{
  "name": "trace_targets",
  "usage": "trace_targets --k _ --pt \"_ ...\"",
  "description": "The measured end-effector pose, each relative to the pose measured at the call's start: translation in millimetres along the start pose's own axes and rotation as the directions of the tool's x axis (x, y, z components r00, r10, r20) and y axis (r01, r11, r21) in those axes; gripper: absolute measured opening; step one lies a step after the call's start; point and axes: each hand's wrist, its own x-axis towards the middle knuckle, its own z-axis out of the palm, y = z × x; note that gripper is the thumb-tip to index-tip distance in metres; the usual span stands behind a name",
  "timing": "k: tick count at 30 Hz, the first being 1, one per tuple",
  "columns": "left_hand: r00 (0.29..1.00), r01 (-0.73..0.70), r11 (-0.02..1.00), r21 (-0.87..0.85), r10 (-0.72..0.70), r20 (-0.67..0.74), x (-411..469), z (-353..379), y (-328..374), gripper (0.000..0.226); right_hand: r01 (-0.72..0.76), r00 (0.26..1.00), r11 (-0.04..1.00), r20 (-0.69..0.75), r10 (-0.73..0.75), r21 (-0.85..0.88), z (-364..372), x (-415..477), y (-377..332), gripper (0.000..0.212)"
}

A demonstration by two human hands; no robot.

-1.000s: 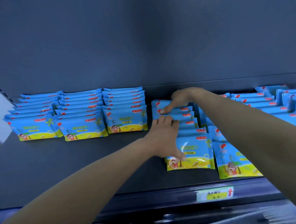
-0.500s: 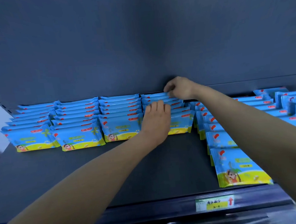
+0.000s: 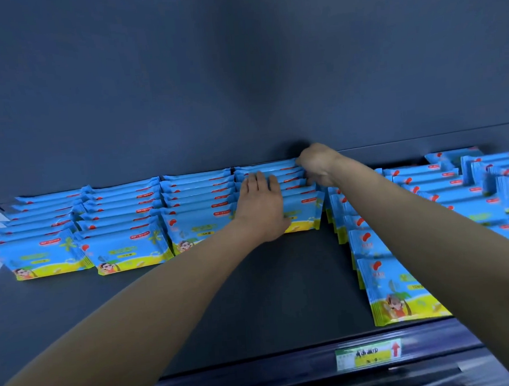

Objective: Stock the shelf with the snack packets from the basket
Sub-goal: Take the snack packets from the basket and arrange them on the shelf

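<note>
Blue and yellow snack packets stand in overlapping rows on a dark shelf (image 3: 254, 289). My left hand (image 3: 260, 204) lies flat, fingers straight, pressing on top of the fourth row of packets (image 3: 304, 212). My right hand (image 3: 317, 164) is at the back right corner of that same row, against the shelf's rear wall. Its fingers curl round the ends of the rearmost packets. The row's front packet is partly hidden by my left hand. No basket is in view.
Three tidy rows (image 3: 123, 232) fill the shelf's left. Looser rows (image 3: 395, 288) on the right reach almost to the front edge, under my right forearm. A price label (image 3: 368, 354) sits on the shelf lip. The dark back panel (image 3: 240, 88) rises behind.
Both hands have slid the fourth row from the front of the shelf back to the rear wall, level with the three left rows. The last half second shows little further movement.
</note>
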Motion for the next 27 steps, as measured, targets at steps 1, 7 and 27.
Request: trace_targets --k 1,7,27 --pt "1.000 -0.001 1.000 0.000 0.001 0.005 -0.2 0.4 -1.1 0.093 -0.014 1.000 0.999 0.001 0.014 0.050 -2.8 -0.1 0.2 0.026" --pt "0.999 0.002 1.000 -0.009 -0.003 -0.034 -1.4 4.2 -3.5 0.093 -0.100 0.981 0.994 0.169 0.094 0.031 2.9 -9.7 4.5 0.041" --pt "0.999 -0.011 0.998 0.060 0.014 -0.040 -4.2 2.8 -13.5 0.099 0.082 0.994 0.995 -0.066 -0.085 -0.048 -29.6 -24.1 0.2 0.032"
